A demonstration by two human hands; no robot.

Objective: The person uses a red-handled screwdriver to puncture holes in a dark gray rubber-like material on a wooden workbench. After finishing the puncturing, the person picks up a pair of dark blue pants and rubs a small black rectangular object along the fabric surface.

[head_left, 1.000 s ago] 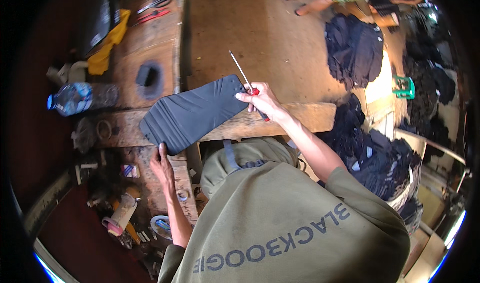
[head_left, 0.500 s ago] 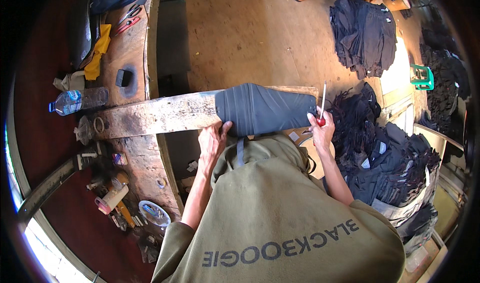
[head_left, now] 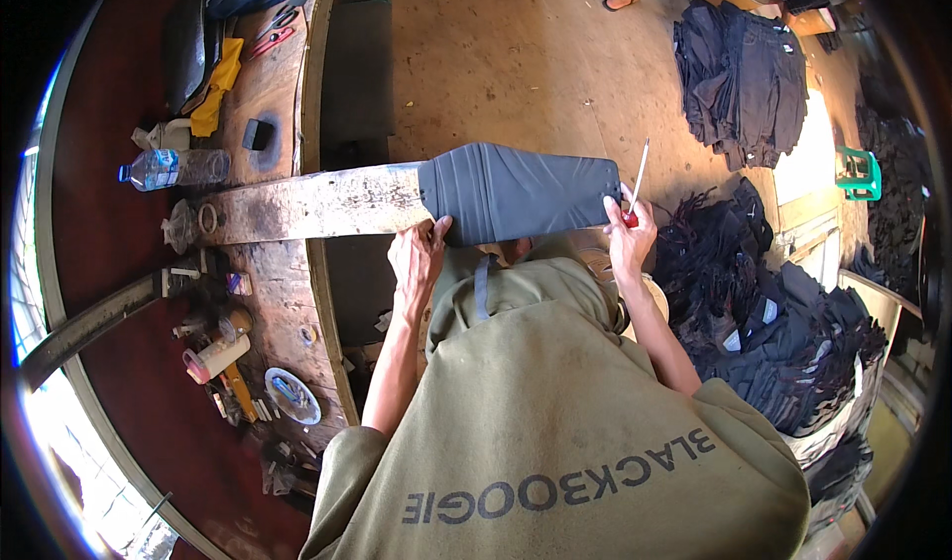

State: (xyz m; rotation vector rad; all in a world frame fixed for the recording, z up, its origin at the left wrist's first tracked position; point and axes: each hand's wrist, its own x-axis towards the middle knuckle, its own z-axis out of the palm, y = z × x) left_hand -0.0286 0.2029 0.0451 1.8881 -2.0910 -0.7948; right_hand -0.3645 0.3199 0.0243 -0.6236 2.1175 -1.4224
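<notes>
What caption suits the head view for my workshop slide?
Left hand grips dark grey fabric piece stretched over long wooden board; right hand holds thin red-handled tool.

Left hand (head_left: 416, 253) fingers curled, pinching; right hand (head_left: 628, 231) fisted.
</notes>
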